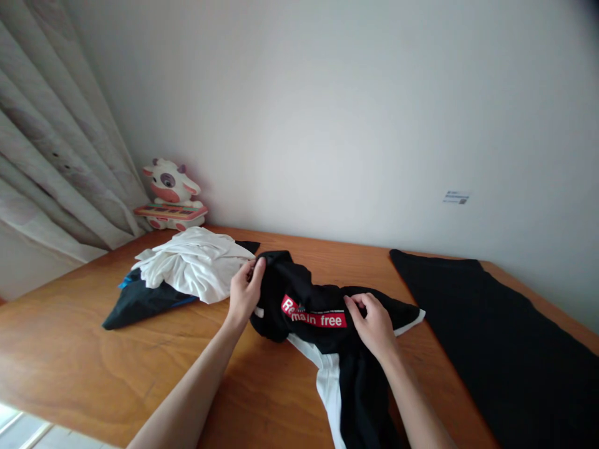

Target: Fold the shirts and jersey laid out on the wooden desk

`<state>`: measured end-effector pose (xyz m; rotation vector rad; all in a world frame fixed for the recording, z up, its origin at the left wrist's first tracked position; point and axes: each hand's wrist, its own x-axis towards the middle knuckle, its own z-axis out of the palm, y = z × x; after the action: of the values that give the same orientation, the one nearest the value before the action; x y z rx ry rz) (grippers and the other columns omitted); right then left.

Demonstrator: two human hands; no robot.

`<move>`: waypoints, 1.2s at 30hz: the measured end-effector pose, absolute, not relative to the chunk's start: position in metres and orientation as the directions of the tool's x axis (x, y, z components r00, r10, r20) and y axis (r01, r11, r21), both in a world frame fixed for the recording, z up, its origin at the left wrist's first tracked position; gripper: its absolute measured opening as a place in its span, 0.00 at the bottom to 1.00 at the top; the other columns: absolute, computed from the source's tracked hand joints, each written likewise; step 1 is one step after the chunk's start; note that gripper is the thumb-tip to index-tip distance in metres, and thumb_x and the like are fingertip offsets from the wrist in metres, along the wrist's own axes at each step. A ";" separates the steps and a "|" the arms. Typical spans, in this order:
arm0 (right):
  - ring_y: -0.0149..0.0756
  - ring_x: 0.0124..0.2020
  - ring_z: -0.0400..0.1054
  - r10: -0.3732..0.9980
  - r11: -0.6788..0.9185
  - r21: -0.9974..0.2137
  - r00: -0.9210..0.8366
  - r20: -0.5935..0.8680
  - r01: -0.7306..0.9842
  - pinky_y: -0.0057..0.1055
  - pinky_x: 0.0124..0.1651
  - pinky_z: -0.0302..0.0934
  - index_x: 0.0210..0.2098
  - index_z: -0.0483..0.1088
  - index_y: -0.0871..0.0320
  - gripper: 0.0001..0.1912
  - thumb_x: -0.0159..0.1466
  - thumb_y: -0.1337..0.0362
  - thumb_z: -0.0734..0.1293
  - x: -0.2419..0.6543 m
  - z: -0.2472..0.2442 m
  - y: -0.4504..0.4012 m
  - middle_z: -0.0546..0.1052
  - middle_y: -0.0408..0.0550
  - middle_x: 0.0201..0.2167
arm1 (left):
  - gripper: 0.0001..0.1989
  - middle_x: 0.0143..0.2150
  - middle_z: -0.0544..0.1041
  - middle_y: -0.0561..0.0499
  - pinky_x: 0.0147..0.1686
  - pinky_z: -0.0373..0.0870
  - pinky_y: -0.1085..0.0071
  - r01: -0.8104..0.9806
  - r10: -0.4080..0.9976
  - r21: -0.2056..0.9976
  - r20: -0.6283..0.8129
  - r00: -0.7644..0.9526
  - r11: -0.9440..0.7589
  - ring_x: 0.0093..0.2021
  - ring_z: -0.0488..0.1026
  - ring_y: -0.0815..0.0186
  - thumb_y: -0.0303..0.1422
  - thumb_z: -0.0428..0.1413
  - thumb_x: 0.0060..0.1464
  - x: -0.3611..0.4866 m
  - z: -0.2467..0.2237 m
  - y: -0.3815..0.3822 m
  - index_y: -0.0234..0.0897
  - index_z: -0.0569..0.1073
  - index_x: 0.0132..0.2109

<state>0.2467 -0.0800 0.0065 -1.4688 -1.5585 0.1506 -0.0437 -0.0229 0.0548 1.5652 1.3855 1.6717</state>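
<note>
A black garment (309, 340) with white panels and a red printed label reading "Remain free" hangs bunched between my hands over the wooden table. My left hand (246, 290) pinches its upper left part, thumb on top. On the right of the label, my right hand (372, 318) grips the fabric between thumb and fingers. A white-edged black part sticks out to the right beyond that hand. The lower part trails toward the near edge of the view.
On the wooden table (140, 368), a crumpled white cloth (196, 262) lies over dark clothing (140, 305) at left. Behind stands a cow toy keyboard (171, 196). A flat black cloth (491, 330) lies at right. A curtain (51, 131) hangs at far left.
</note>
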 end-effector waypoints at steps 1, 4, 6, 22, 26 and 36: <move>0.41 0.32 0.69 0.803 0.266 -0.662 0.219 0.554 0.701 0.36 0.38 0.62 0.29 0.69 0.53 0.25 0.66 0.39 0.60 0.247 0.007 -0.080 0.74 0.48 0.28 | 0.22 0.25 0.67 0.57 0.26 0.60 0.74 0.200 0.837 0.905 0.424 -0.345 -0.376 0.26 0.63 0.69 0.54 0.54 0.60 -0.047 0.054 -0.020 0.38 0.72 0.32; 0.39 0.30 0.67 0.676 0.253 -0.709 0.404 0.616 0.658 0.35 0.37 0.62 0.32 0.69 0.54 0.25 0.66 0.39 0.61 0.249 0.009 -0.078 0.72 0.48 0.28 | 0.24 0.24 0.64 0.58 0.26 0.59 0.75 -0.023 0.800 0.929 0.305 -0.517 -0.369 0.26 0.60 0.70 0.57 0.54 0.58 -0.054 0.049 -0.011 0.39 0.68 0.31; 0.39 0.30 0.66 0.578 0.250 -0.732 0.508 0.638 0.634 0.35 0.37 0.62 0.33 0.68 0.55 0.25 0.66 0.39 0.61 0.251 0.011 -0.077 0.72 0.48 0.29 | 0.25 0.24 0.63 0.58 0.26 0.59 0.75 -0.048 0.798 0.932 0.280 -0.533 -0.359 0.25 0.60 0.70 0.58 0.54 0.57 -0.054 0.045 -0.009 0.39 0.68 0.30; 0.42 0.38 0.71 0.830 0.229 -0.755 0.282 0.482 0.614 0.38 0.45 0.65 0.38 0.70 0.54 0.15 0.62 0.49 0.65 0.263 0.000 -0.079 0.79 0.49 0.36 | 0.09 0.30 0.77 0.51 0.36 0.65 0.67 0.609 0.931 0.704 0.285 0.229 -0.366 0.34 0.74 0.59 0.41 0.61 0.51 -0.033 0.035 -0.027 0.41 0.73 0.34; 0.42 0.41 0.69 0.861 0.309 -0.666 0.098 0.498 0.679 0.41 0.49 0.65 0.53 0.71 0.54 0.22 0.60 0.59 0.63 0.265 0.001 -0.079 0.76 0.47 0.38 | 0.12 0.27 0.71 0.57 0.31 0.63 0.72 0.178 0.933 0.916 0.358 0.036 -0.359 0.29 0.69 0.66 0.39 0.64 0.48 -0.039 0.039 -0.022 0.40 0.69 0.33; 0.38 0.33 0.67 0.668 0.390 -0.479 0.116 0.735 0.787 0.37 0.41 0.62 0.30 0.71 0.54 0.09 0.64 0.67 0.61 0.259 0.012 -0.081 0.73 0.46 0.30 | 0.11 0.32 0.77 0.57 0.41 0.69 0.71 -0.472 0.910 0.800 0.214 -0.354 -0.371 0.36 0.74 0.65 0.33 0.66 0.44 -0.044 0.047 -0.013 0.41 0.75 0.36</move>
<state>0.2589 -0.0807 0.0117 -1.3241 -1.5973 -0.1411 -0.0439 -0.0129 0.0470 0.8327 0.8000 1.8634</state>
